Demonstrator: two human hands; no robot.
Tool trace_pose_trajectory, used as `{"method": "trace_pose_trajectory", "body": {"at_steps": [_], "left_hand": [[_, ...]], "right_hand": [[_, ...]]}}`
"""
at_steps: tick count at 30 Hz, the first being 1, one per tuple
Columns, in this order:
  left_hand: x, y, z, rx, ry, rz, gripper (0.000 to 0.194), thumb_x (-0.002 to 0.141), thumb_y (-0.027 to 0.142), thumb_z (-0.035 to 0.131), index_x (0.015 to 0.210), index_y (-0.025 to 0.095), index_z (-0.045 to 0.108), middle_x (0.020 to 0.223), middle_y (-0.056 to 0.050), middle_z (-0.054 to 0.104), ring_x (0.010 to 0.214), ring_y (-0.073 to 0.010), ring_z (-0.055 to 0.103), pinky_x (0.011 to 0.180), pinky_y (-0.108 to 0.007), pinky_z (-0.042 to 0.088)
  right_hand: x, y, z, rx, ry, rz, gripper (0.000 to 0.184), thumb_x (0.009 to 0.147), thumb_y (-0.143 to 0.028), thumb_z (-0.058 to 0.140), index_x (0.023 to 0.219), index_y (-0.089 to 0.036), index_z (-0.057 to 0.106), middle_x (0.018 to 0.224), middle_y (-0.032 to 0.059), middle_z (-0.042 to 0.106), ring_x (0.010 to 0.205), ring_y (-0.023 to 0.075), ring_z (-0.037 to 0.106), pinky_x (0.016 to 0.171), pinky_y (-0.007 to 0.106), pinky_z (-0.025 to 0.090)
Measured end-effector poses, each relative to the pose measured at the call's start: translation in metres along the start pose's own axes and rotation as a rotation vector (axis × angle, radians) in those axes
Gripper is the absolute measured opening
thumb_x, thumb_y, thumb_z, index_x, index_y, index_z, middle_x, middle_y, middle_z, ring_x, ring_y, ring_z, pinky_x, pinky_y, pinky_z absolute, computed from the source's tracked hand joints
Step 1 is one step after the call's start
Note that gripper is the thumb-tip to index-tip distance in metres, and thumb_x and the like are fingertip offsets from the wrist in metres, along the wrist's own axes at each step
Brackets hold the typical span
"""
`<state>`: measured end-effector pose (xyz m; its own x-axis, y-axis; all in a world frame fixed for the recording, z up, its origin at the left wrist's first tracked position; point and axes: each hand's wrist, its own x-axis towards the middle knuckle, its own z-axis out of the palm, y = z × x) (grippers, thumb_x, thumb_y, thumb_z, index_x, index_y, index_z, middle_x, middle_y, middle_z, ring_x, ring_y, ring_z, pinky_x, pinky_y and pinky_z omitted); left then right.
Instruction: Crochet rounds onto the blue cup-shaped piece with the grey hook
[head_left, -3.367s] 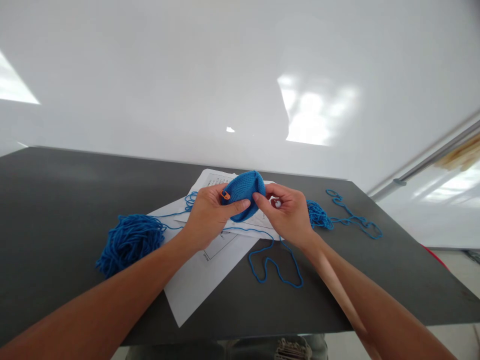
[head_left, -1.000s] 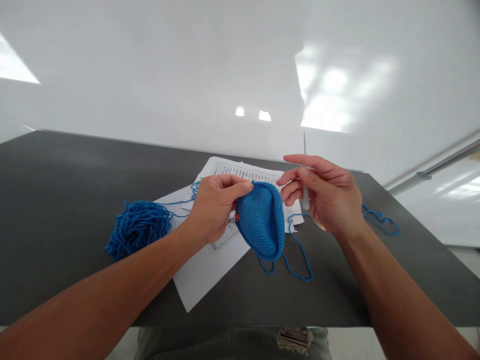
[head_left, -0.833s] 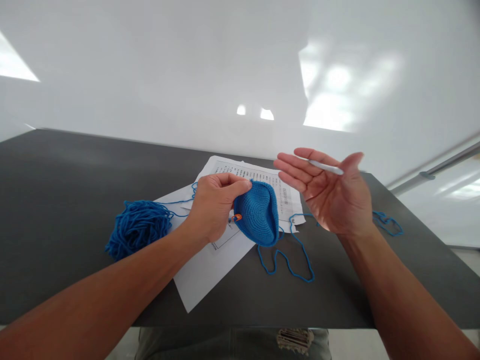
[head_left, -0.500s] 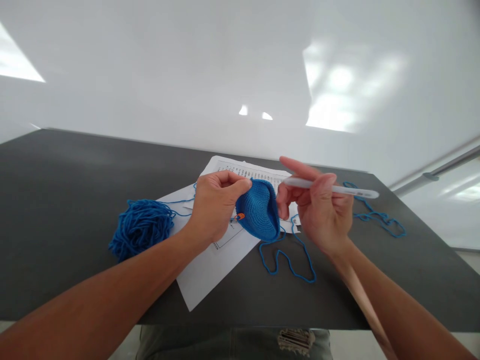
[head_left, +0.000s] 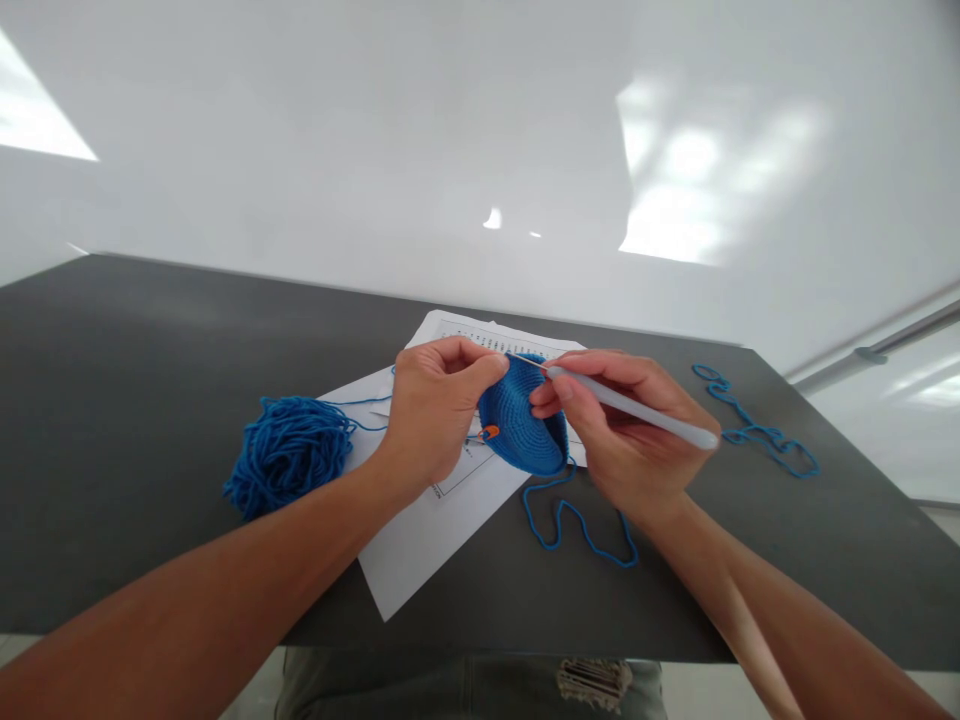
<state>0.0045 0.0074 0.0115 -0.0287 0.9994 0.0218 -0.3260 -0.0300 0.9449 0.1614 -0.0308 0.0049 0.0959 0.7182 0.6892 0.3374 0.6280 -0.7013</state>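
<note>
**Hook tip at the rim of the blue piece**

The crochet hook (head_left: 630,407) runs lower-right to upper-left, its thin metal tip at the top edge of the crocheted piece (head_left: 523,425). The right hand (head_left: 626,435) pinches the handle between thumb and fingers. The left hand (head_left: 435,405) pinches the piece's left rim, beside 1 orange marker (head_left: 490,432). 1 yarn bundle (head_left: 289,453) lies left, on 1 dark table (head_left: 150,400), beside 2 paper sheets (head_left: 420,540).

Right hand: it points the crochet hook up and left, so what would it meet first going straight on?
Probably the blue crochet piece at its top rim, by the left hand thumb; depth unclear. Right hand, crochet hook.
</note>
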Motion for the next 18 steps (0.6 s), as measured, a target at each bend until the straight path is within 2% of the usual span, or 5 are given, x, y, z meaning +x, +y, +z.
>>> {"method": "trace_pose_trajectory", "body": {"at_steps": [5,12,18], "left_hand": [[0.0003,0.0010,0.0000,-0.041,0.001,-0.030,0.011,0.062,0.020,0.078,0.059,0.016,0.068,0.059,0.001,0.061,0.058,-0.0111,0.053,0.056,-0.026,0.042],[-0.0006,0.0017,0.0015,-0.059,0.011,-0.029,0.009,0.060,0.019,0.076,0.057,0.016,0.068,0.058,0.001,0.061,0.056,-0.0106,0.051,0.055,-0.026,0.041],[-0.0007,0.0022,0.0019,-0.064,0.014,0.010,0.007,0.061,0.017,0.075,0.057,0.016,0.070,0.057,0.001,0.063,0.056,-0.0094,0.051,0.055,-0.024,0.041]], "right_hand": [[-0.0002,0.0054,-0.0040,-0.045,-0.027,-0.118,0.018,0.092,-0.013,0.078,0.107,-0.023,0.077,0.108,0.0068,0.078,0.080,0.0197,0.079,0.070,0.036,0.069],[0.0046,0.0083,-0.0045,-0.119,-0.056,-0.322,0.025,0.086,-0.005,0.078,0.105,-0.020,0.079,0.104,0.0079,0.079,0.088,0.0205,0.079,0.074,0.037,0.069],[0.0071,0.0064,-0.0045,-0.134,-0.066,-0.370,0.024,0.085,-0.002,0.077,0.103,-0.017,0.078,0.102,0.0098,0.079,0.089,0.0200,0.077,0.078,0.037,0.069]]}}
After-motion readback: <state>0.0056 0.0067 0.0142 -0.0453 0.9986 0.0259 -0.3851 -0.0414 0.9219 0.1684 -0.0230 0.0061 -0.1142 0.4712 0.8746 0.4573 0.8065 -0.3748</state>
